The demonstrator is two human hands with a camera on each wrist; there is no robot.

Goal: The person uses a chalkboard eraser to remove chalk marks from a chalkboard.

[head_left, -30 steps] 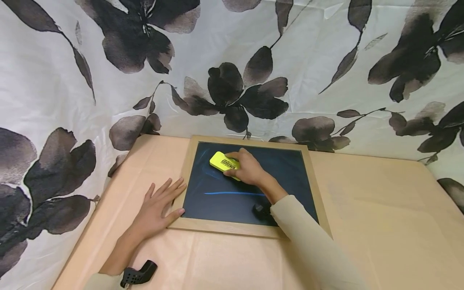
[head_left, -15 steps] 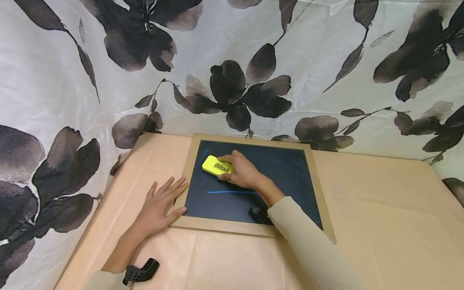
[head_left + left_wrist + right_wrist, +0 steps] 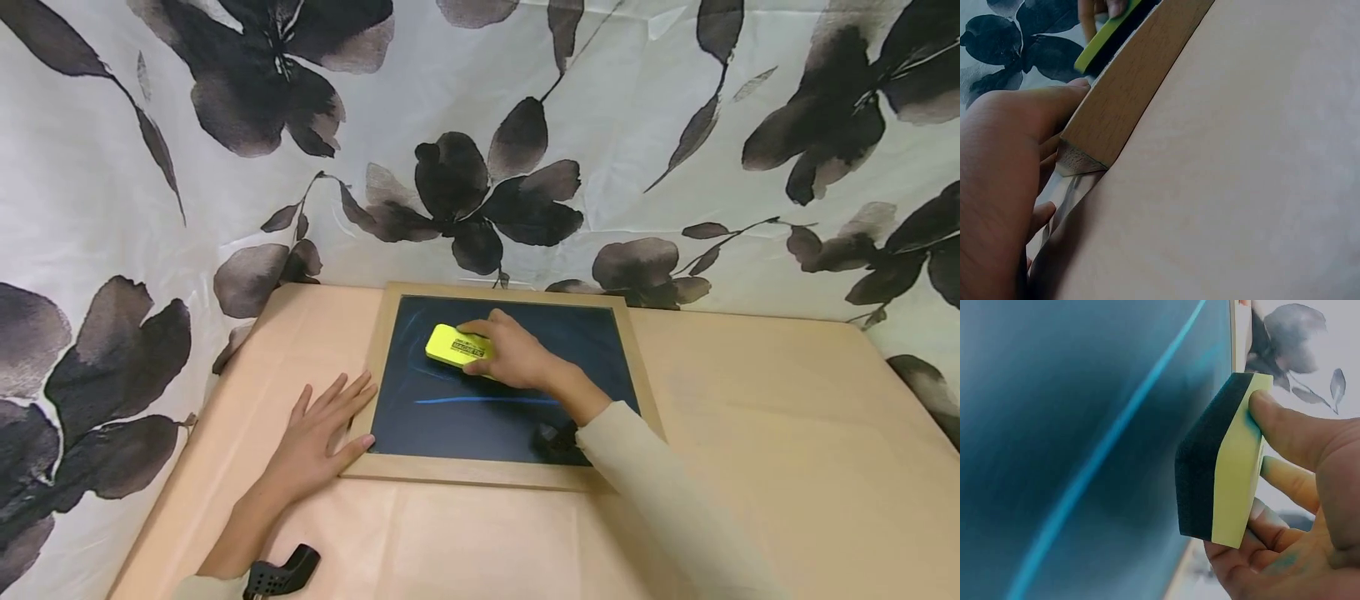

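Observation:
My right hand (image 3: 521, 354) pinches a yellow magnetic board eraser (image 3: 454, 345) between thumb and fingers, over the upper left part of the blackboard (image 3: 480, 437). In the right wrist view the eraser (image 3: 1235, 481) shows a dark felt side turned to the board, with blue chalk smudges on the fingers. A blue line (image 3: 480, 399) runs across the board below the eraser; faint blue smears lie around it. My left hand (image 3: 311, 442) rests with spread fingers against the left side of the board's wooden frame (image 3: 480, 472). In the left wrist view, part of that hand is hidden behind the frame.
The board lies on a table with a pale peach cover (image 3: 750, 433). A white cloth with dark flowers (image 3: 637, 100) hangs behind and at the left. Near the front, a black device (image 3: 281, 573) sits on my left wrist.
My right hand has slid the eraser left across the board and then back to the right, ending slightly lower. The left hand stays at the frame; the head view has shifted a little.

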